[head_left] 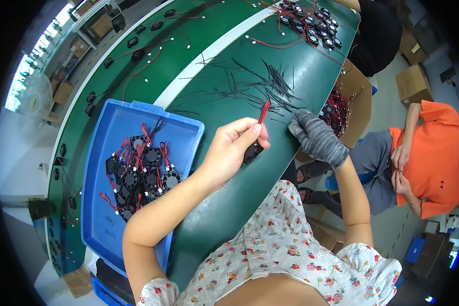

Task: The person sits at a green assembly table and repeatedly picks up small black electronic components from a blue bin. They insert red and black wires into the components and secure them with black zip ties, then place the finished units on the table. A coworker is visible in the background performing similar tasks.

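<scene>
My left hand (pixel 232 148) is bare and pinches a small black fan (pixel 253 151) with folded red and black wires (pixel 263 111) sticking up from it, held just above the green table (pixel 290 66). My right hand (pixel 317 136) wears a grey knit glove and rests at the table's near edge, right of the fan, close to a scatter of black cable ties (pixel 255 84). Whether the glove holds anything is not visible. A blue tray (pixel 107 127) to the left holds several more black fans with red wires (pixel 140 168).
A white stripe runs along the table. More wired fans lie at the far end (pixel 311 23) and along the left edge. A cardboard box (pixel 354 102) with fans stands right of the table. A person in an orange shirt (pixel 433 158) sits at right; another in black (pixel 377 35) beyond.
</scene>
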A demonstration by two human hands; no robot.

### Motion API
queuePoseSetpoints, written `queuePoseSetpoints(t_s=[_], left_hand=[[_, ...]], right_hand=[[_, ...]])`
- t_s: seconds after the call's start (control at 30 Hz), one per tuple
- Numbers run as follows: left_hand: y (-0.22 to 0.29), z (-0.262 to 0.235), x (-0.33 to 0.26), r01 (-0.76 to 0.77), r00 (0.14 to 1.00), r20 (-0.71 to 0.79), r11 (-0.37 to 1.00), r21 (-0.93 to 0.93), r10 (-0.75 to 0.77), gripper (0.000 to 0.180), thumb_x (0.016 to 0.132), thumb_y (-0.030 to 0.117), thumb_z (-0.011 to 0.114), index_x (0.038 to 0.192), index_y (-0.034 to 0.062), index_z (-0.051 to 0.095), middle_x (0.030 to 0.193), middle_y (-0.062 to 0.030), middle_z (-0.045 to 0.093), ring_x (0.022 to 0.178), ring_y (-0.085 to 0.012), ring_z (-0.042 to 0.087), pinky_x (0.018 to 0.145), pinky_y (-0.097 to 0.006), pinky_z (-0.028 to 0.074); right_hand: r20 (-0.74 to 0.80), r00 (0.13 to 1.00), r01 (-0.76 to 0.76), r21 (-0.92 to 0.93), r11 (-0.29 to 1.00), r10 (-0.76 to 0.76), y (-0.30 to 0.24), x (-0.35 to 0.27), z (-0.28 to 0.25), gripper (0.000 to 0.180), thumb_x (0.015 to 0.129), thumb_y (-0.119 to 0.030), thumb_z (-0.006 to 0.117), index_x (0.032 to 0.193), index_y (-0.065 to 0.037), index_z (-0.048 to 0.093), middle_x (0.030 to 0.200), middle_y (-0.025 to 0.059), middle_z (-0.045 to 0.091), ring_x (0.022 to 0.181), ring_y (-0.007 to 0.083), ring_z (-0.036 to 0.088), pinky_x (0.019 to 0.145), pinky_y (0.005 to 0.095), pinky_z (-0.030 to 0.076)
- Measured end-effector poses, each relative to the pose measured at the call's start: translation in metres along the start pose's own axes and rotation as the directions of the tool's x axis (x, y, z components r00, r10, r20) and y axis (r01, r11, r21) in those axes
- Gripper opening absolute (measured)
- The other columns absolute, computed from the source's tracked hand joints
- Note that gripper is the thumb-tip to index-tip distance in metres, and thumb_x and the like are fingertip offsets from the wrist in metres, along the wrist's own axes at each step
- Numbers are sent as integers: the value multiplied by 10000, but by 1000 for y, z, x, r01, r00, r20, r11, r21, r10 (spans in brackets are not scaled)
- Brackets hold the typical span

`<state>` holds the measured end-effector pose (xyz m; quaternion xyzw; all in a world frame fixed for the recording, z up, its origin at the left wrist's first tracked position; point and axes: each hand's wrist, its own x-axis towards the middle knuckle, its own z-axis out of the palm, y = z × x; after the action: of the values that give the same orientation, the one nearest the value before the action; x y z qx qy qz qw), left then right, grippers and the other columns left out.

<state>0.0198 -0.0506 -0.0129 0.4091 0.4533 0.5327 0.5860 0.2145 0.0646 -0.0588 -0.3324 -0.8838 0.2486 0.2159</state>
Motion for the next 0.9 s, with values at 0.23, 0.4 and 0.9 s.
queuePoseSetpoints(t_s=[0.23, 0.4, 0.9], left_hand=[[1, 2, -5, 134, 980, 158, 987, -91, -119, 198, 877, 200, 471, 826, 27, 553, 720, -44, 578, 725, -133, 573, 711, -250, 437], [5, -1, -5, 184, 969, 192, 969, -162, -152, 201, 861, 186, 475, 790, 15, 554, 704, -65, 574, 716, -162, 580, 684, -264, 442], [7, 1, -7, 239, 965, 187, 917, -320, -186, 210, 866, 178, 454, 786, 5, 543, 730, -77, 565, 747, -184, 582, 696, -280, 451]], right_hand=[[310, 942, -333, 807, 488, 131, -63, 6, -16, 202, 836, -149, 536, 994, -25, 557, 720, 5, 557, 569, 47, 484, 493, 191, 396], [243, 969, -225, 804, 550, 41, -64, 8, -12, 210, 833, -152, 538, 986, -17, 587, 702, 5, 573, 562, 57, 502, 520, 196, 419], [167, 978, -204, 874, 442, 121, -69, 9, 5, 115, 788, -153, 600, 818, -42, 614, 684, -10, 545, 597, 51, 498, 521, 191, 405]])
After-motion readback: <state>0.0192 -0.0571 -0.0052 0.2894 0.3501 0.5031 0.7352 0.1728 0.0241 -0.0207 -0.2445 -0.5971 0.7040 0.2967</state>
